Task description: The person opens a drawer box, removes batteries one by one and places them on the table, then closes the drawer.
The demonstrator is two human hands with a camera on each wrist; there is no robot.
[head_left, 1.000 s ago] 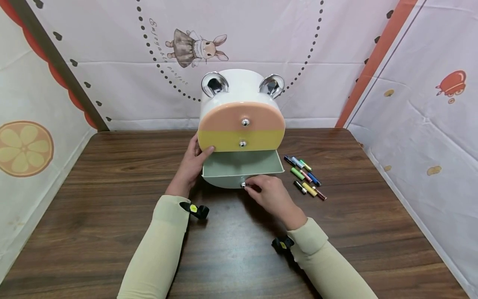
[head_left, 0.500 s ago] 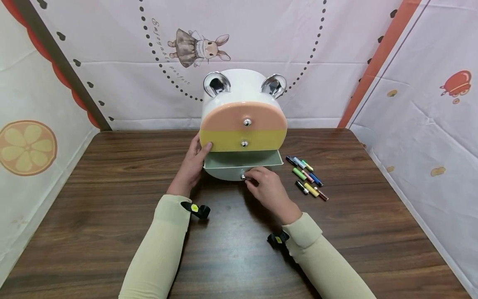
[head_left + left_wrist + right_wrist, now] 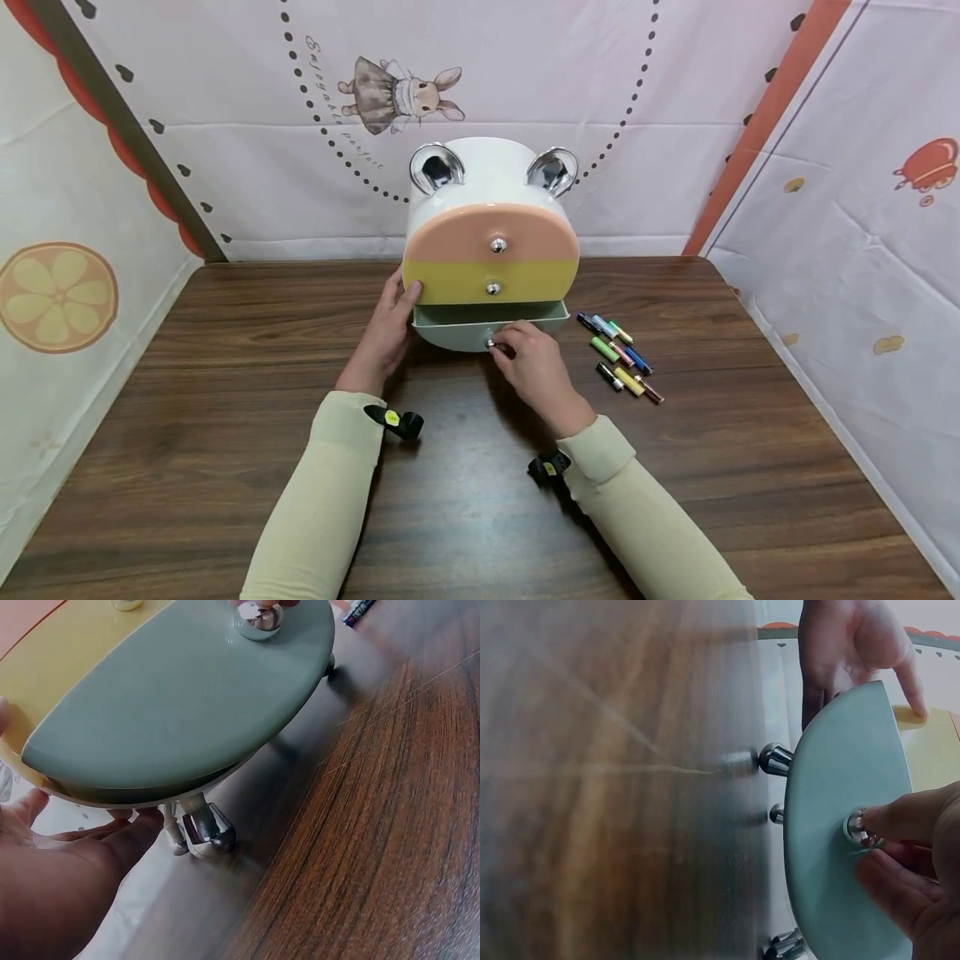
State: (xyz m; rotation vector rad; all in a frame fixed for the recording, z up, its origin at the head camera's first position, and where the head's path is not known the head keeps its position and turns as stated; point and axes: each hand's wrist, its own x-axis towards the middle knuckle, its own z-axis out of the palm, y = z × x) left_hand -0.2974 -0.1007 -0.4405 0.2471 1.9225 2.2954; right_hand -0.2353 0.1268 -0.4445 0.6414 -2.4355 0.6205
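Note:
A small rounded drawer cabinet (image 3: 491, 183) with a white body and two chrome ears stands at the back of the table. Its peach top drawer (image 3: 450, 235) and yellow middle drawer (image 3: 450, 283) are closed. The green bottom drawer (image 3: 450, 337) sticks out partway, and the visible part of its inside is bare. Thumb and fingers of my right hand (image 3: 538, 371) pinch the silver knob (image 3: 857, 827) on that drawer. My left hand (image 3: 382, 342) grips the cabinet's left side, thumb on the edge of the yellow front, fingers partly hidden along the side.
Several short coloured markers (image 3: 627, 381) lie on the brown wooden table (image 3: 225, 433), right of the cabinet. Chrome feet (image 3: 210, 831) raise the cabinet off the tabletop. Printed cloth (image 3: 495, 100) hangs behind and at both sides.
The green drawer has slid inward, leaving less of its inside showing. My right hand has moved forward with the knob. My left hand stays at the cabinet's side.

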